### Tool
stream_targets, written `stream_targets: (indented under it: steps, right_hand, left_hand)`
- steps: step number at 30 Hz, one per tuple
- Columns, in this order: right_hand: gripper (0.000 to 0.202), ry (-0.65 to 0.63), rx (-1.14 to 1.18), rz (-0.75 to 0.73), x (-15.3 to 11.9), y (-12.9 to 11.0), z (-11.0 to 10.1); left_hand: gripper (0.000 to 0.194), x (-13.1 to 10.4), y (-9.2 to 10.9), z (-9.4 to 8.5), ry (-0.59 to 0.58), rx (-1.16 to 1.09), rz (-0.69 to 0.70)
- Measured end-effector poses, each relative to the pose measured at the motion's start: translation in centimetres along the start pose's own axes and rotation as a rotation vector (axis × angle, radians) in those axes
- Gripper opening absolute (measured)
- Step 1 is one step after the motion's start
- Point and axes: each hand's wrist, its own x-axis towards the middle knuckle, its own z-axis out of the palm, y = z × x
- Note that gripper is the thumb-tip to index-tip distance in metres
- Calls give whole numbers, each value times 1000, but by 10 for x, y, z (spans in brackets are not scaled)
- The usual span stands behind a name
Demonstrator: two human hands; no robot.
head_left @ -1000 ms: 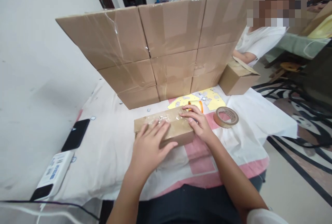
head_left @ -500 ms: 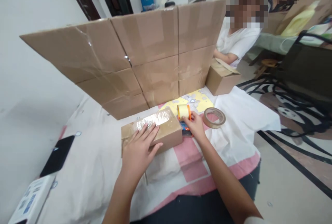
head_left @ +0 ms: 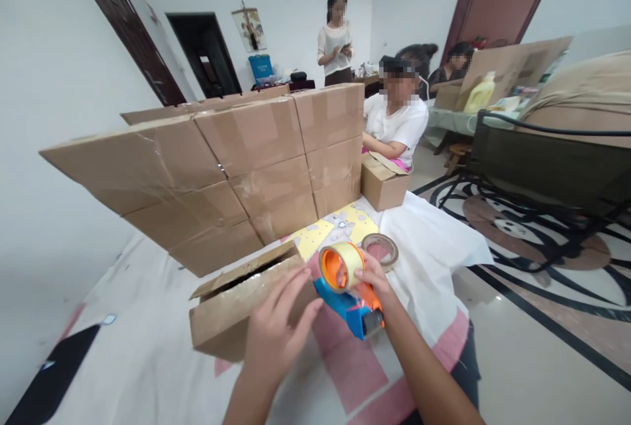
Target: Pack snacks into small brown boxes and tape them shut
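Observation:
A tape dispenser (head_left: 340, 307) with a blue and orange body carries a roll of clear-yellow tape. My right hand (head_left: 373, 277) grips it by the orange side, above the cloth and just right of a small cardboard box (head_left: 221, 330). The box lies at an angle, and a dark gap runs along its top between the flaps. Over its right end is my left hand (head_left: 283, 313), fingers stretched out toward the dispenser; whether the fingertips touch the box I cannot tell. A wide brown tape roll (head_left: 393, 259) lies flat behind my right hand.
A tall wall of taped cardboard boxes (head_left: 266, 182) stands behind the small box. Another box (head_left: 383, 183) with raised flaps sits at the table's far right, near a seated person (head_left: 397, 119). A black flat object (head_left: 56, 372) lies left on the white and pink cloth (head_left: 148, 320).
My right hand has lifted the tape dispenser off the cloth and turned it. My left hand has shifted to the box's right end. The box's flap gap now shows. The view has tilted up.

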Motion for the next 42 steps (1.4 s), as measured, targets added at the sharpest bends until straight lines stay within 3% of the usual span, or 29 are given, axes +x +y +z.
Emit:
stream_targets:
  steps: [3, 6, 9, 16, 22, 27, 30, 33, 35, 39, 42]
  right_hand:
    - [55, -124, 178, 85, -13, -15, 0]
    - [53, -139, 217, 86, -21, -21, -2]
    - [56, -143, 243, 90, -27, -19, -8]
    - [72, -127, 208, 110, -42, -7, -10]
    - [66, -172, 149, 100, -45, -9, -7]
    - [58, -100, 113, 91, -41, -7, -3]
    - [54, 87, -13, -3, -37, 1, -4]
    - [51, 253, -183, -122, -33, 11, -9]
    - [50, 272, -278, -194, -31, 16, -12]
    - [49, 200, -422, -329, -26, 18, -16]
    - [47, 230, -452, -347, -23, 18, -17]
  left_hand:
    - [60, 15, 28, 21, -93, -84, -60]
    - [64, 24, 39, 36, -63, -91, -104]
    - [66, 26, 37, 42, -76, -150, -156]
    - [70, 25, 32, 48, -289, -363, -226]
    - [65, 17, 24, 64, -242, -500, -312]
    - [70, 3, 20, 76, -221, -600, -401]
    - [66, -16, 25, 87, -193, -635, -529]
    - [45, -35, 33, 98, -226, -649, -597]
    - [32, -40, 38, 101, -218, -648, -629]
    - [39, -31, 44, 90, -130, -658, -636]
    - [41, -25, 49, 79, -191, -751, -678]
